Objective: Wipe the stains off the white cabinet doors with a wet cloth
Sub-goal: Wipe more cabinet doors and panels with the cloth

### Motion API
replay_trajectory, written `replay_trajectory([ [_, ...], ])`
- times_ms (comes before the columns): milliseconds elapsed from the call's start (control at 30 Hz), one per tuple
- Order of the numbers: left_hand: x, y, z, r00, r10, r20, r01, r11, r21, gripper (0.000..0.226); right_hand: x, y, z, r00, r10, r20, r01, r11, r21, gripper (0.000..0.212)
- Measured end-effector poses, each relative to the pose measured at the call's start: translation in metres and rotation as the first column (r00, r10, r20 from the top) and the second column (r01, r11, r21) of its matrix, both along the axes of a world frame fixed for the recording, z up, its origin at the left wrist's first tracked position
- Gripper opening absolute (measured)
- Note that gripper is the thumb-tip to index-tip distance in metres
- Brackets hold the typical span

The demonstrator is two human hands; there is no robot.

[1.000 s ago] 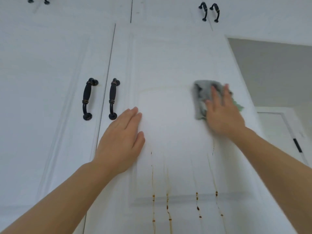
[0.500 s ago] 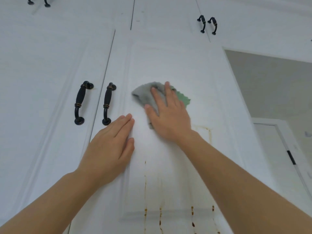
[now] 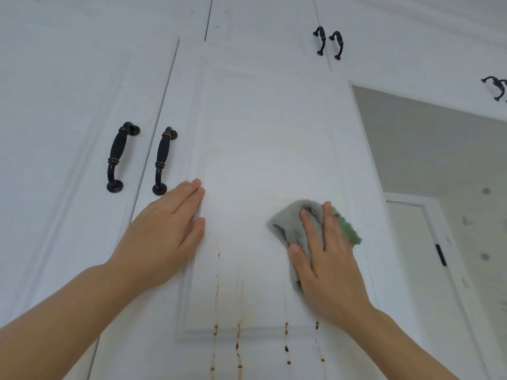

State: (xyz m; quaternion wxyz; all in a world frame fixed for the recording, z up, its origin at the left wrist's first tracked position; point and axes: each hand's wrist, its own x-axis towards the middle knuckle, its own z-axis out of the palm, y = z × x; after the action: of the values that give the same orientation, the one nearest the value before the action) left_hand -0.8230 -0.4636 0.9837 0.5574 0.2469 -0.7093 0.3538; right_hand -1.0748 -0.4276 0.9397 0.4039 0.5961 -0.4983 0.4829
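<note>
Flat-fingered, right hand (image 3: 326,259) on grey-green cloth (image 3: 295,223), long axis up-down; left hand (image 3: 164,229) spread.

hands (image 3: 164,231): 2 | cloth (image 3: 293,223): 1 | black door handles (image 3: 116,157): 6 | brown drip trails (image 3: 216,325): 4

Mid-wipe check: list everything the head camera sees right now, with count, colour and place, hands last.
cabinet doors: several, white, filling most of the view.
door handles: two full pairs black, one left of centre, one top centre; more at the right edge.
stains: four brown drip trails, lower part of the middle door, below both hands.
cloth: one, grey with a green edge, flat on the middle door, right of centre.
wall: grey, right of the cabinet.
left hand: flat on the door, fingers straight, holding nothing.
right hand: fingers straight, pressing the cloth to the door.
</note>
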Motion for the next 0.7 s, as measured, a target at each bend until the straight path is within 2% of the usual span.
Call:
replay_trajectory([
  [67,0.002,0.002,0.000,1.000,-0.011,0.024,0.011,1.000,0.021,0.081,-0.004,0.002,0.023,1.000,-0.009,0.008,0.009,1.000,0.005,0.055],
  [133,0.007,0.006,-0.002,0.998,-0.012,0.056,0.011,1.000,0.021,0.080,-0.002,0.001,0.060,0.996,-0.025,0.087,0.023,0.999,0.026,0.057],
  [233,0.021,0.011,-0.006,0.999,0.003,0.033,-0.002,1.000,-0.029,0.071,0.019,-0.006,0.103,0.963,-0.020,0.269,0.014,1.000,0.022,0.059],
  [300,0.031,0.011,-0.008,0.998,0.047,0.037,-0.044,0.996,-0.078,0.061,0.040,-0.012,0.106,0.955,-0.009,0.295,0.011,1.000,-0.006,0.060],
  [367,0.037,0.010,-0.012,0.992,0.103,0.073,-0.096,0.991,-0.096,0.053,0.061,-0.016,0.085,0.987,-0.009,0.160,0.013,1.000,-0.026,0.061],
  [433,0.041,0.007,-0.017,0.989,0.121,0.087,-0.115,0.991,-0.072,0.051,0.082,-0.018,0.047,0.996,0.033,-0.086,-0.037,0.998,-0.042,0.063],
  [533,0.044,0.004,-0.023,0.990,0.110,0.085,-0.105,0.993,-0.056,0.052,0.091,-0.017,0.005,0.930,0.087,-0.357,-0.080,0.996,0.033,0.062],
  [600,0.046,0.003,-0.024,0.993,0.090,0.081,-0.086,0.995,-0.057,0.053,0.082,-0.012,0.020,0.919,0.039,-0.391,-0.024,0.999,0.043,0.060],
  [700,0.050,0.001,-0.026,0.992,0.093,0.084,-0.088,0.994,-0.066,0.056,0.081,-0.008,0.079,0.975,-0.002,-0.222,0.011,0.999,0.041,0.057],
])
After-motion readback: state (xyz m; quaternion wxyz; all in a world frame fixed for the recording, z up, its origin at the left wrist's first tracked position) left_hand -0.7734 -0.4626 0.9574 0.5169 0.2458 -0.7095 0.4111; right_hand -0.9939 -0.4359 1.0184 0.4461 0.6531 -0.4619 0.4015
